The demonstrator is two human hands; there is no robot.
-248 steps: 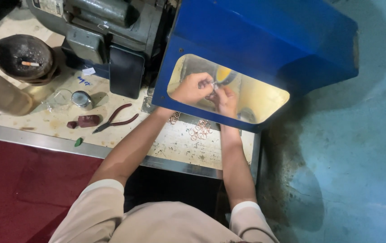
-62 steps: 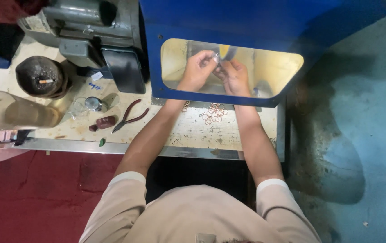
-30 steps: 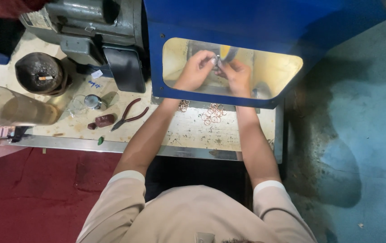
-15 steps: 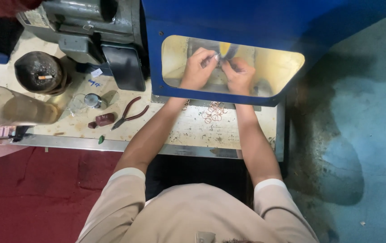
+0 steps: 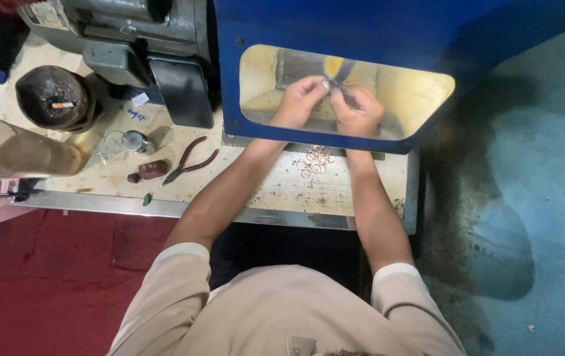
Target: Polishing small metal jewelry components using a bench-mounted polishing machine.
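Observation:
Both my hands reach through the lit opening of a blue machine hood point(image 5: 361, 26). My left hand point(image 5: 300, 101) and my right hand point(image 5: 358, 109) pinch a small thin metal piece point(image 5: 330, 84) together, just below a yellowish wheel point(image 5: 334, 65) inside the hood. The piece is too small to make out its shape. A little heap of copper-coloured rings point(image 5: 316, 160) lies on the bench between my forearms, just outside the opening.
The worn pale bench point(image 5: 282, 191) carries red-handled pliers point(image 5: 190, 158), a dark reddish lump point(image 5: 152, 169), a small round glass item point(image 5: 136, 140), a dark bowl holding a cigarette point(image 5: 54, 99) and a grey motor point(image 5: 137, 39). Red floor lies left, teal floor right.
My hands have stayed inside the hood, pinched on the small piece, shifting only slightly near the wheel. The camera view has shifted since the oldest frame.

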